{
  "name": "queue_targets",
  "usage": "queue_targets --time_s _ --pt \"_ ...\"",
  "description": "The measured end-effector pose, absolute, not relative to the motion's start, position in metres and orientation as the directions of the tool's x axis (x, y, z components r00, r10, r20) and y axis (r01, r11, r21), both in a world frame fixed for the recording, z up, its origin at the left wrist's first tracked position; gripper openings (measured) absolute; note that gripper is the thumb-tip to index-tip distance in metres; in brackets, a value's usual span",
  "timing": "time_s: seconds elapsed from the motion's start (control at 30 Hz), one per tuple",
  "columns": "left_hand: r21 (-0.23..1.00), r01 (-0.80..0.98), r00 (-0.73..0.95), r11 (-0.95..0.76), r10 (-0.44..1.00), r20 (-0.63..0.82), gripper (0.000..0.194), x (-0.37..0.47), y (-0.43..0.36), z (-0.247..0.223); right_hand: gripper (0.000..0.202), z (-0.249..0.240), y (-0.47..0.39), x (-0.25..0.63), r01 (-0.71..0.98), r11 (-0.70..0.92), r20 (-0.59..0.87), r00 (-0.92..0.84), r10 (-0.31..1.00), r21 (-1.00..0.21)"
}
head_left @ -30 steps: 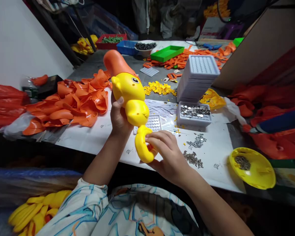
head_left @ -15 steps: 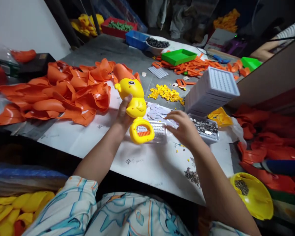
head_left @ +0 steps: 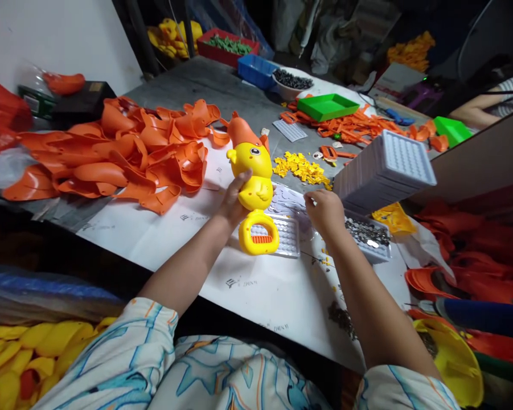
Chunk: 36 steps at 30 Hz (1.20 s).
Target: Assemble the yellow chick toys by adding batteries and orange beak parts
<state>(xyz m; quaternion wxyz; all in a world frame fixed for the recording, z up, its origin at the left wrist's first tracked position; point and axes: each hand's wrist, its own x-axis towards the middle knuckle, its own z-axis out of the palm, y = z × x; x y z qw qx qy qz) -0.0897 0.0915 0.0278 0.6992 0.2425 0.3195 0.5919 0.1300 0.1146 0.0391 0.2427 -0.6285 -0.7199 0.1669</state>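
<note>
The left hand [head_left: 233, 200] is gripping the yellow toy [head_left: 253, 182], standing lengthwise at frame centre; the right hand [head_left: 324, 209], fingers curled and apparently empty, is hovering just right of it.

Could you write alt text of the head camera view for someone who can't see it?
A person's left hand holds a yellow plastic duck toy with an orange top over a white paper-covered table, while the right hand reaches toward clear sticker sheets.

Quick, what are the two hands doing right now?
Left hand: closed around the yellow duck toy, holding it.
Right hand: holds nothing I can see, fingers curled over the clear sheet; whether it pinches something cannot be told.
</note>
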Motion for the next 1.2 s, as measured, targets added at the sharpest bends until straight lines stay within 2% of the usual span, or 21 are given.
queue_targets --time_s 0.1,0.2,0.27,0.33,0.43,0.5,0.6,0.67,0.73,0.83,0.97,1.03,1.13,1.2 --pt "0.724 -0.655 0.154 0.216 0.976 -0.152 0.07 -0.088 0.087 0.028 0.034 0.046 0.115 0.138 0.622 0.096 0.156 0.042 0.987 -0.777" --pt "0.728 -0.631 0.256 0.268 0.958 -0.131 0.082 -0.083 0.079 0.03 0.057 0.055 0.098 0.146 0.375 0.105 0.166 0.134 0.977 -0.921" --pt "0.731 -0.616 0.314 0.292 0.943 -0.111 0.081 -0.079 0.072 0.032 0.063 0.06 0.077 0.151 0.146 0.146 0.173 0.192 0.966 -0.978" --pt "0.727 -0.6 0.392 0.333 0.915 -0.095 0.073 -0.074 0.066 0.033 0.054 0.063 0.055 0.157 -0.032 0.185 0.173 0.224 0.959 -0.982" --pt "0.679 -0.552 0.591 0.483 0.802 -0.091 0.07 -0.065 0.056 0.031 0.036 0.058 0.03 0.168 -0.071 0.225 0.204 0.227 0.952 -0.972" --pt "0.64 -0.521 0.675 0.565 0.731 -0.097 0.071 -0.058 0.051 0.029 0.035 0.052 0.024 0.176 -0.088 0.232 0.209 0.209 0.955 -0.969" --pt "0.643 -0.481 0.696 0.596 0.706 -0.133 0.069 -0.048 0.044 0.025 0.043 0.043 0.025 0.183 -0.156 0.239 0.202 0.22 0.954 -0.958" --pt "0.653 -0.453 0.701 0.607 0.695 -0.16 0.069 -0.044 0.04 0.023 0.039 0.04 0.027 0.183 -0.189 0.283 0.237 0.236 0.942 -0.94" --pt "0.645 -0.448 0.699 0.619 0.692 -0.178 0.071 -0.042 0.037 0.022 0.031 0.04 0.025 0.182 -0.165 0.333 0.302 0.188 0.935 -0.928" --pt "0.632 -0.432 0.709 0.644 0.675 -0.204 0.073 -0.041 0.035 0.023 0.024 0.043 0.015 0.179 -0.007 0.369 0.366 0.102 0.925 -0.929" --pt "0.595 -0.412 0.737 0.69 0.637 -0.228 0.074 -0.042 0.031 0.025 0.019 0.049 0.004 0.171 0.14 0.348 0.369 0.182 0.911 -0.927" --pt "0.562 -0.426 0.744 0.709 0.628 -0.229 0.073 -0.042 0.03 0.025 0.016 0.049 0.003 0.168 0.19 0.382 0.42 0.242 0.875 -0.904" --pt "0.531 -0.441 0.746 0.724 0.624 -0.233 0.072 -0.04 0.027 0.025 0.009 0.048 0.005 0.168 0.375 0.461 0.564 0.234 0.792 -0.804" --pt "0.52 -0.441 0.746 0.732 0.621 -0.241 0.069 -0.04 0.026 0.026 0.008 0.048 0.007 0.171 0.515 0.53 0.68 0.154 0.717 -0.674"
